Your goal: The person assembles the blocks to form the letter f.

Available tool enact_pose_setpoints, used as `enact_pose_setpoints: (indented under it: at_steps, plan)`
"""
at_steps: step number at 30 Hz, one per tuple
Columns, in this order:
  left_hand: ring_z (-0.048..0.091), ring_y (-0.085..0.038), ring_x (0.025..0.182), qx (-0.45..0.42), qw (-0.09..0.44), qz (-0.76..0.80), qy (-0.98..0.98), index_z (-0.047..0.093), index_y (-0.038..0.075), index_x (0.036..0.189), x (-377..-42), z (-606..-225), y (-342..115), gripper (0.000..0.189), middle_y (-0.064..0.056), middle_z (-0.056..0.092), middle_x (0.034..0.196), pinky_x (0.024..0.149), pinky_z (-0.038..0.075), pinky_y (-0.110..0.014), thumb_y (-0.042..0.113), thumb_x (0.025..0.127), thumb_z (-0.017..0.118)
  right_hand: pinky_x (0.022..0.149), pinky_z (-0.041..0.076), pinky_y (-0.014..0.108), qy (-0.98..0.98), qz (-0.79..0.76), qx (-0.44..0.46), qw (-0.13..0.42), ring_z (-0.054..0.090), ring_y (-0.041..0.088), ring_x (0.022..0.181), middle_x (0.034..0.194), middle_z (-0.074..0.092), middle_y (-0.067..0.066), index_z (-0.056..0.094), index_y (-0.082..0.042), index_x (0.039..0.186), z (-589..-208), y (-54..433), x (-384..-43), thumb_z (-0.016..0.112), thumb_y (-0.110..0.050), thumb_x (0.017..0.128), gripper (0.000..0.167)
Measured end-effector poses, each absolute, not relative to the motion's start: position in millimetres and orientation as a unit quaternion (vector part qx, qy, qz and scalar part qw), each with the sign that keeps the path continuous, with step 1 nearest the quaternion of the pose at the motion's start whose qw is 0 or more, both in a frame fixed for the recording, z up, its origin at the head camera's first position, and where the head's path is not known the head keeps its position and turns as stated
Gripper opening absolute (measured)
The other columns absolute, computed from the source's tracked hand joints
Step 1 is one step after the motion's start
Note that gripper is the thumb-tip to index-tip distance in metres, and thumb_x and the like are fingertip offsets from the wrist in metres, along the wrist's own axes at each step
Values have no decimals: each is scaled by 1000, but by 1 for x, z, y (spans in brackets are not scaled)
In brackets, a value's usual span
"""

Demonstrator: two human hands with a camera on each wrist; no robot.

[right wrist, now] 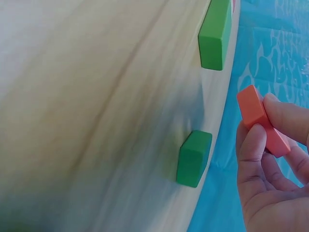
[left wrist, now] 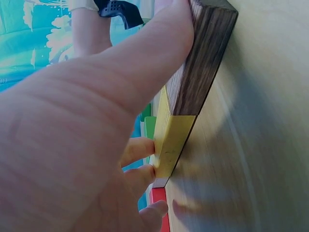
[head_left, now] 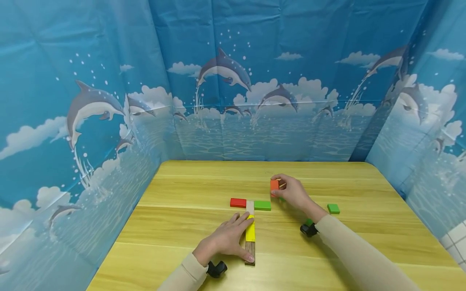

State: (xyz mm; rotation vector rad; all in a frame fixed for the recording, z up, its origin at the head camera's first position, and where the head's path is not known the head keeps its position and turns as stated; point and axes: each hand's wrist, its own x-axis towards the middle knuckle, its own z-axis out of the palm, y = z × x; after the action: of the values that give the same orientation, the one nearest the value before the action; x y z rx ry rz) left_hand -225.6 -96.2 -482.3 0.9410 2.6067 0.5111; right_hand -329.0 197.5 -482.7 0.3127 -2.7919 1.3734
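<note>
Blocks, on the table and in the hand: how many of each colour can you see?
Green blocks: 4 (two partly hidden)
Red block: 1
Orange block, in the right hand: 1
Pale block: 1
Yellow block: 1
Dark brown block: 1
Total: 9 visible

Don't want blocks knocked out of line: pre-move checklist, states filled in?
1. Orange block pinched by right hand: ok.
2. Orange block raised off table: ok.
3. Left hand touching yellow block and dark brown block: ok.
4. Yellow and dark brown blocks end to end: ok.
5. Left hand touching pale block: cannot tell.
6. Table below right hand clear: not ok, a short green block lies there.
</note>
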Motion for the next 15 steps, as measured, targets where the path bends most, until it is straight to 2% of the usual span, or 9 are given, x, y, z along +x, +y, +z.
enact_pose_setpoints:
  at_steps: [15]
  plan:
    - [12,-33,153,334,162,181,911,26,21,161,-228,-484,-96,115,-1,12,169,114,27,-61,68,71,79,76,57,38,-884,456,101,11,64,25,95,109,66,9,60,-17,134,-485,175,-348,77,-14,91,46]
